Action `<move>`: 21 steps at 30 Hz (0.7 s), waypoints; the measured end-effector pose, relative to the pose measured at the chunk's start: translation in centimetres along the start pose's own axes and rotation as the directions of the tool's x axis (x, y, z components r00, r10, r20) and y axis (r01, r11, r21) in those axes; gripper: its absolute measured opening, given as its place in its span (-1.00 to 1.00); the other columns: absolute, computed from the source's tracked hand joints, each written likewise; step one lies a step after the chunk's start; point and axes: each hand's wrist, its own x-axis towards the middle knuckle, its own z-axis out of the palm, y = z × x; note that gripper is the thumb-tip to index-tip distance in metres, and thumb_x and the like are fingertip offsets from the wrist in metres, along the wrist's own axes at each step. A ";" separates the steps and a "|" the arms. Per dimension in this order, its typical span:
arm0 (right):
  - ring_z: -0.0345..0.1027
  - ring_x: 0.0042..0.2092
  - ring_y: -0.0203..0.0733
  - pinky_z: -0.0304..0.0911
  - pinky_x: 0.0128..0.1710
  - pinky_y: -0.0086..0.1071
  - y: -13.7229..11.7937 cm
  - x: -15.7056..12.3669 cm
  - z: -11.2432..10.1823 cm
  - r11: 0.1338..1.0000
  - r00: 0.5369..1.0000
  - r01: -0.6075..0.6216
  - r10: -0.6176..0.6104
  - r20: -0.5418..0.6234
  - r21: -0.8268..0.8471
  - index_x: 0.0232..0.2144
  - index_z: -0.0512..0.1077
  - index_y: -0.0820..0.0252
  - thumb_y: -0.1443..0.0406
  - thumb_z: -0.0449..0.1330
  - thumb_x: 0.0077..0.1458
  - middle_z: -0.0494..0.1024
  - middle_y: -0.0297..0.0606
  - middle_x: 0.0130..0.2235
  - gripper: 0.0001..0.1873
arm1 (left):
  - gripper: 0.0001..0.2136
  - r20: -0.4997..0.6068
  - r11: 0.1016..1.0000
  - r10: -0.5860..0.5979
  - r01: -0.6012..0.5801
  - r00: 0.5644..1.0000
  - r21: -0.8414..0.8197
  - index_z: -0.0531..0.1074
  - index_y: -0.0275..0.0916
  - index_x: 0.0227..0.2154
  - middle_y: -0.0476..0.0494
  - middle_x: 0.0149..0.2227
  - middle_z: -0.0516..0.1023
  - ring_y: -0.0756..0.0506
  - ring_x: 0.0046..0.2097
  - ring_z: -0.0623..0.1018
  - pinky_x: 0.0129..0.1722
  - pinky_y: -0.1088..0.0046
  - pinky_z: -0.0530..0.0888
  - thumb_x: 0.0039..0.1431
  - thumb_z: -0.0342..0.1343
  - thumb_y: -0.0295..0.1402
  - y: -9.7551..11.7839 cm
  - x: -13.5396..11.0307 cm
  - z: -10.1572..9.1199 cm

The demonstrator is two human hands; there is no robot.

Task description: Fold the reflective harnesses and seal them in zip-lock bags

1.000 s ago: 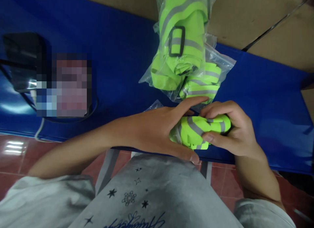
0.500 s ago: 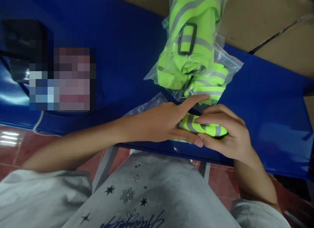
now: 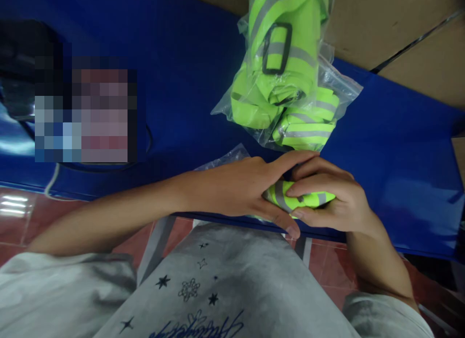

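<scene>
A folded roll of neon yellow-green reflective strap (image 3: 281, 196) with grey bands sits between my hands near the front edge of the table. My right hand (image 3: 332, 195) is closed around its right part, thumb below and fingers over the top. My left hand (image 3: 250, 188) reaches across from the left, touching the roll's left end, its thumb and index finger stretched wide on either side. Its other fingers are hidden. Under my left wrist lies a clear plastic bag (image 3: 232, 156), partly covered.
Beyond my hands, clear zip bags (image 3: 279, 91) hold more reflective straps, one with a black buckle (image 3: 277, 48). Cardboard boxes (image 3: 363, 23) stand at the back right. On the left of the blue table (image 3: 174, 86) are a blurred-out patch and a dark object with cables (image 3: 22, 71).
My left thumb has swung down and away from the roll, widening its spread from the index finger. My right hand keeps its grip, with its fingers shifted slightly. The view has moved a little.
</scene>
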 end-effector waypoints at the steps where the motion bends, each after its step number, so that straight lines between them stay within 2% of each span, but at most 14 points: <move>1: 0.52 -0.15 -0.24 0.51 -0.13 -0.36 0.0 0.0 0.2 1.000 1.000 -0.012 0.012 -0.006 -0.023 -0.12 0.55 0.13 0.28 0.41 0.09 0.59 -0.24 -0.19 -0.73 | -0.05 0.024 0.999 -0.023 0.024 0.999 -0.049 -0.05 -0.12 0.45 0.01 -0.29 0.67 -0.12 -0.41 0.66 -0.46 0.44 0.46 0.15 0.30 0.06 0.1 0.1 0.2; 3: 0.53 -0.10 -0.21 0.51 -0.11 -0.34 0.0 0.0 0.7 0.998 0.999 -0.044 0.044 -0.003 -0.054 -0.09 0.54 0.12 0.30 0.39 0.12 0.59 -0.22 -0.15 -0.72 | -0.02 0.060 0.989 -0.039 0.047 0.997 -0.139 -0.14 -0.16 0.47 -0.05 -0.22 0.68 -0.12 -0.40 0.66 -0.47 0.43 0.46 0.17 0.31 0.01 0.1 0.2 0.6; 7: 0.53 -0.06 -0.16 0.52 -0.10 -0.29 -0.4 -0.1 1.3 0.989 0.992 -0.124 0.121 -0.041 -0.079 -0.06 0.54 0.05 0.32 0.37 0.13 0.59 -0.23 -0.08 -0.70 | 0.04 0.061 0.980 -0.034 0.045 0.998 -0.196 -0.25 -0.08 0.49 -0.03 -0.15 0.67 -0.10 -0.42 0.65 -0.49 0.43 0.46 0.18 0.32 -0.01 0.3 0.1 0.6; 9: 0.53 -0.04 -0.12 0.52 -0.07 -0.23 -0.5 -0.1 1.2 0.990 0.988 -0.131 0.126 -0.091 -0.057 -0.06 0.54 0.02 0.32 0.36 0.12 0.59 -0.23 -0.07 -0.69 | 0.09 0.059 0.985 -0.021 0.031 0.998 -0.172 -0.32 -0.02 0.50 -0.11 0.04 0.63 -0.15 -0.28 0.69 -0.41 0.40 0.51 0.14 0.32 0.07 0.5 -0.2 0.0; 11: 0.52 0.00 -0.07 0.51 -0.02 -0.17 -0.4 -0.1 1.0 0.992 0.984 -0.123 0.119 -0.134 -0.019 -0.04 0.54 -0.02 0.30 0.37 0.13 0.60 -0.24 -0.05 -0.68 | 0.13 0.070 0.996 -0.036 0.041 0.997 -0.075 -0.35 0.01 0.50 -0.19 0.20 0.54 -0.22 -0.13 0.70 -0.31 0.36 0.53 0.11 0.31 0.13 0.7 -0.7 -0.8; 13: 0.51 0.03 -0.05 0.51 0.00 -0.13 -0.4 -0.1 0.6 0.993 0.979 -0.113 0.114 -0.168 0.015 0.02 0.52 -0.05 0.27 0.36 0.14 0.61 -0.24 -0.03 -0.63 | 0.07 0.084 0.996 -0.079 0.077 0.993 0.036 -0.23 -0.01 0.49 -0.19 0.14 0.58 -0.24 -0.10 0.69 -0.28 0.36 0.50 0.11 0.29 0.15 0.8 -1.0 -1.4; 14: 0.51 0.04 -0.05 0.51 0.01 -0.13 -0.4 -0.1 0.5 0.993 0.979 -0.111 0.114 -0.172 0.026 0.05 0.51 -0.05 0.27 0.36 0.14 0.61 -0.23 -0.03 -0.59 | -0.02 0.096 0.993 -0.100 0.093 0.990 0.074 -0.08 -0.03 0.46 -0.16 0.06 0.63 -0.23 -0.13 0.69 -0.28 0.36 0.48 0.11 0.28 0.16 0.9 -1.0 -1.6; 16: 0.51 0.03 -0.08 0.51 0.00 -0.18 -0.4 -0.1 0.3 0.995 0.984 -0.096 0.098 -0.147 0.025 0.09 0.50 -0.05 0.28 0.36 0.15 0.61 -0.24 -0.02 -0.56 | -0.24 0.118 0.988 -0.125 0.113 0.985 0.103 0.26 -0.08 0.28 -0.08 -0.11 0.67 -0.21 -0.20 0.68 -0.29 0.37 0.45 0.12 0.24 0.19 0.9 -0.9 -1.7; 17: 0.51 0.03 -0.10 0.51 -0.02 -0.20 -0.5 -0.1 0.2 0.996 0.987 -0.087 0.089 -0.132 0.014 0.08 0.52 -0.04 0.30 0.36 0.15 0.60 -0.24 -0.02 -0.57 | -0.33 0.126 0.988 -0.130 0.118 0.983 0.094 0.36 -0.10 0.17 -0.05 -0.17 0.67 -0.20 -0.22 0.67 -0.29 0.37 0.44 0.13 0.22 0.20 0.8 -0.8 -1.6; 19: 0.52 0.00 -0.11 0.51 -0.04 -0.21 -0.7 -0.1 0.3 0.995 0.988 -0.091 0.087 -0.126 -0.029 0.00 0.56 -0.02 0.33 0.35 0.15 0.60 -0.24 -0.03 -0.65 | -0.39 0.114 0.991 -0.134 0.131 0.984 0.038 0.40 -0.12 0.07 -0.04 -0.19 0.66 -0.18 -0.23 0.67 -0.29 0.36 0.44 0.14 0.20 0.22 0.4 -0.4 -1.2; 21: 0.52 -0.02 -0.09 0.51 -0.05 -0.17 -1.0 0.0 0.4 0.991 0.981 -0.117 0.104 -0.164 -0.071 -0.09 0.57 0.01 0.36 0.33 0.14 0.60 -0.23 -0.05 -0.73 | -0.35 0.053 0.991 -0.112 0.115 0.992 -0.062 0.33 -0.10 0.14 -0.08 -0.10 0.65 -0.18 -0.20 0.68 -0.29 0.36 0.47 0.14 0.20 0.22 -0.1 0.0 -0.8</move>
